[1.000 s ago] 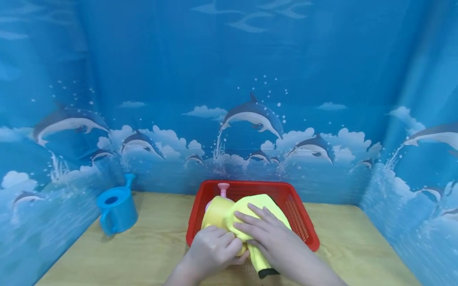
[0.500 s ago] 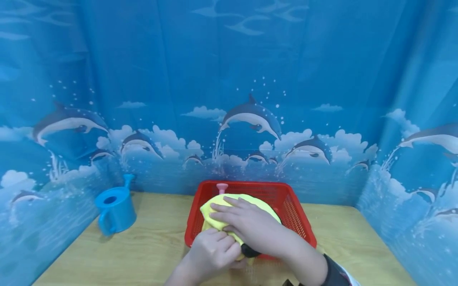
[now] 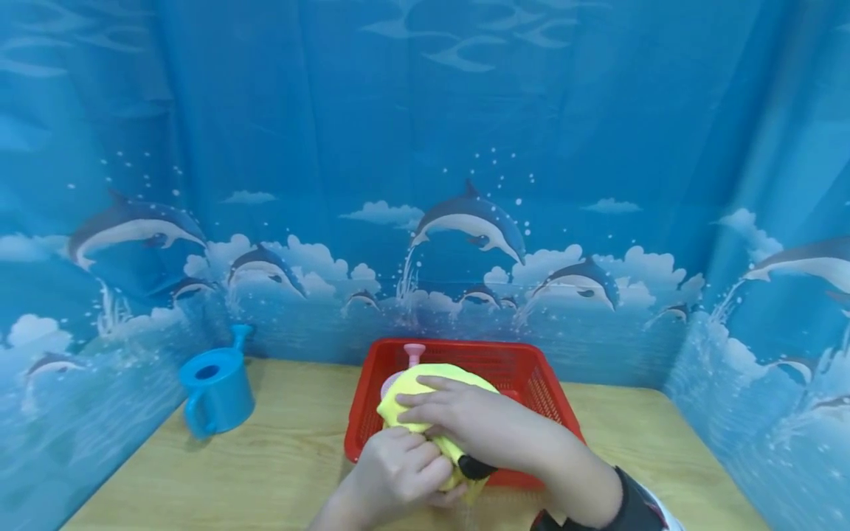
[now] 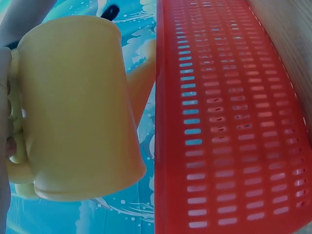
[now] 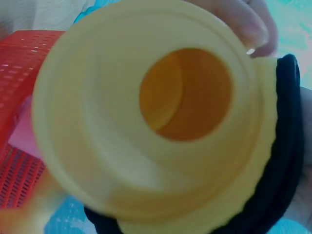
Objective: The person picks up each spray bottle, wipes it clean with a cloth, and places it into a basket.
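My left hand (image 3: 398, 468) grips a yellow toy watering can by its handle. The can (image 4: 78, 107) is tilted, its spout (image 4: 141, 85) pointing toward the red basket in the left wrist view. Its top with a round hole (image 5: 112, 102) faces the right wrist camera. My right hand (image 3: 474, 424) lies with fingers extended and spread over a bright yellow cloth (image 3: 434, 374), pressing it against the can. The cloth's black edge (image 5: 265, 185) curves along the can's side. Cloth and hand cover most of the can in the head view.
Behind the hands stands a red perforated basket (image 3: 458, 344) with a pink watering can (image 3: 415, 352) inside. A blue watering can (image 3: 229, 391) stands on the wooden table (image 3: 292, 413) to the left. Blue dolphin-print sheets (image 3: 345, 147) enclose the back and sides.
My right hand and the cloth have moved left over the can, covering more of it, and the cloth's hanging black edge has risen. My left hand has stayed nearly in place.
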Motion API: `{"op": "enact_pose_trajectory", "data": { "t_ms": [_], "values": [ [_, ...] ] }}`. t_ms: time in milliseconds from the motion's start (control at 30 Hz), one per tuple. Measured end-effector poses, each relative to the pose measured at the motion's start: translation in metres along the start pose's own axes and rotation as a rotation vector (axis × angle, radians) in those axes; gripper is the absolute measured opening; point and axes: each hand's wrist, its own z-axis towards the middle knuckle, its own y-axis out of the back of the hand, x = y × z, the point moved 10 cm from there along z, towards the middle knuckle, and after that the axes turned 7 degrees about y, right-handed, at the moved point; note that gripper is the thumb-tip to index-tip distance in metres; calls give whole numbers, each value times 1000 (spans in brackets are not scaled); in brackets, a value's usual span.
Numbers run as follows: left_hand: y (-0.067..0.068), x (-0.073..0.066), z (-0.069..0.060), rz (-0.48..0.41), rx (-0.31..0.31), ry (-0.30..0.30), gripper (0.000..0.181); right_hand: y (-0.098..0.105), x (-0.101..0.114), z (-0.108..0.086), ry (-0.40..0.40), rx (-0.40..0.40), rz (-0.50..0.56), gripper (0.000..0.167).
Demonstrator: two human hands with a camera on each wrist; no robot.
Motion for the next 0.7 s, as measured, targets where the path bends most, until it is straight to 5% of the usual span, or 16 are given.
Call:
{"op": "enact_pose_trajectory", "data": {
  "t_ms": [200,500,700],
  "values": [
    [12,8,4,42,-82,7,40,7,-5,-22,-40,-47,32,40],
    [17,2,9,90,-151,-93,36,6,-8,-70,-25,-160,15,45],
    [18,0,4,106,-163,-95,38,8,-4,-69,-1,-204,8,44]
  ]
}}
